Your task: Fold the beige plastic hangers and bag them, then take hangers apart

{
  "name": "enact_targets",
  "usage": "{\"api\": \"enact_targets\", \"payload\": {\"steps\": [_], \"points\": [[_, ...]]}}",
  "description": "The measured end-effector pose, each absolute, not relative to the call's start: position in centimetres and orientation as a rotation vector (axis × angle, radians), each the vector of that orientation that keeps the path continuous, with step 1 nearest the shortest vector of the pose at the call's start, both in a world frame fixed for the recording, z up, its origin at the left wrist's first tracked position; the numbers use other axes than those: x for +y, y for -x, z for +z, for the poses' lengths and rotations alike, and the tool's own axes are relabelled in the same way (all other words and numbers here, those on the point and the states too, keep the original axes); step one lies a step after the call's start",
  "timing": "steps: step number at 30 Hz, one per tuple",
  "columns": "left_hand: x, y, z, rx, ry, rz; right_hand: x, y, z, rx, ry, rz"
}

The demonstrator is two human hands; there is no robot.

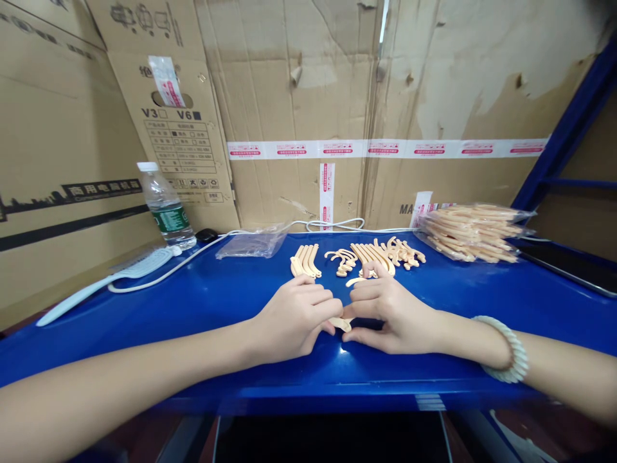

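Observation:
Between my two hands, just above the front of the blue table (241,379), is a small beige curved piece (342,324). My left hand (301,315) pinches its left end with thumb and fingers. From the right, my right hand (390,312) has thumb and forefinger closed at the piece's other end, its other fingers curled. Behind my left hand lies a group of beige bent sticks (306,259). Small curved beige pieces (343,260) lie beside it. A second row of bent sticks (369,255) is partly hidden by my right hand, with a loose pile of pieces (402,252) beyond.
Plastic bags of beige pieces (475,233) are stacked at the back right, near a dark flat device (573,265). At left are a water bottle (166,206), a pale blue hairbrush (116,276) and a white cable (168,276). An empty clear bag (253,242) lies behind. Cardboard (299,103) walls the back.

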State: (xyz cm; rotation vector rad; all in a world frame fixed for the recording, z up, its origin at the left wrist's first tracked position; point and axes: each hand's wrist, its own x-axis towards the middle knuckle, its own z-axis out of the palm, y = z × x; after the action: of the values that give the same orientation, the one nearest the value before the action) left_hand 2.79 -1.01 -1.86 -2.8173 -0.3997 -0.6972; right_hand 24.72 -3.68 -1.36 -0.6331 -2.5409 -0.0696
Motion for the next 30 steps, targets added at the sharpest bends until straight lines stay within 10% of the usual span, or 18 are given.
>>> {"api": "enact_targets", "payload": {"steps": [30], "points": [[6.0,1.3,2.1,-0.592,2.714,-0.550,-1.4,-26.2,-0.1,-2.168,0.844,0.185]]}}
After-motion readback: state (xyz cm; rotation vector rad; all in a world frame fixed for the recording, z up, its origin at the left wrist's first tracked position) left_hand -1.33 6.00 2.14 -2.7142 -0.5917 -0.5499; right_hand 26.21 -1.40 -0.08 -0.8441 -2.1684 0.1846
